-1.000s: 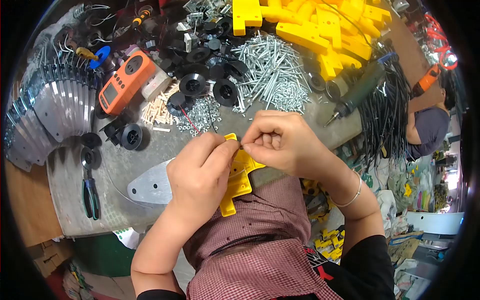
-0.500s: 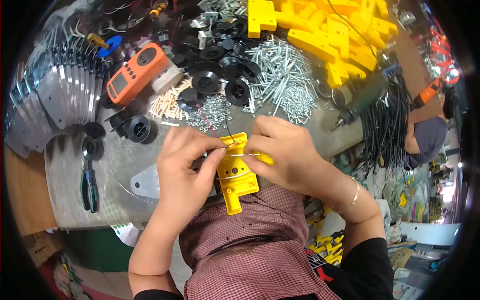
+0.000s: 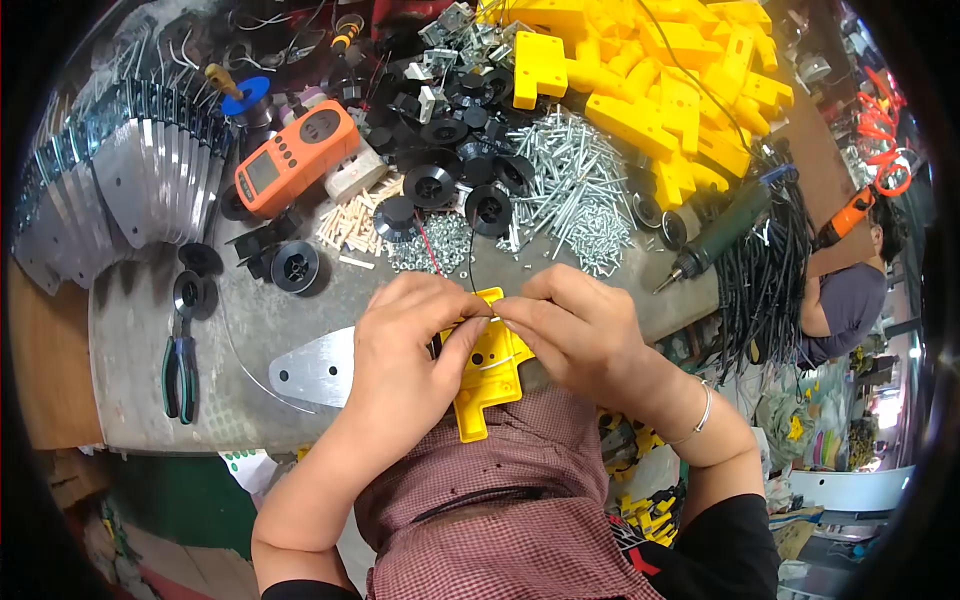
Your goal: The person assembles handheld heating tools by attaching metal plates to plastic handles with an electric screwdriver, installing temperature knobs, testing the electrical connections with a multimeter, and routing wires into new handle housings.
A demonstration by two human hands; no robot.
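Observation:
A yellow plastic housing half lies with its hollow side up at the table's front edge, close to my lap. Over its upper end my left hand is closed, thumb and forefinger pinching thin wire. Close against it, my right hand pinches the wire ends too; the exact joint is covered by fingertips. A black wire and a red wire run up from there toward the black round parts. White wire crosses the housing. Left of my left hand lies a flat metal blade, partly covered.
Pliers and an orange meter lie to the left. Screws, nuts and black spools are heaped behind. Yellow housings pile at the back right, near a green power screwdriver. Another person sits far right.
My right fingers have come over to meet my left fingertips at the wire. The view has shifted slightly, so the table items appear lower and further right.

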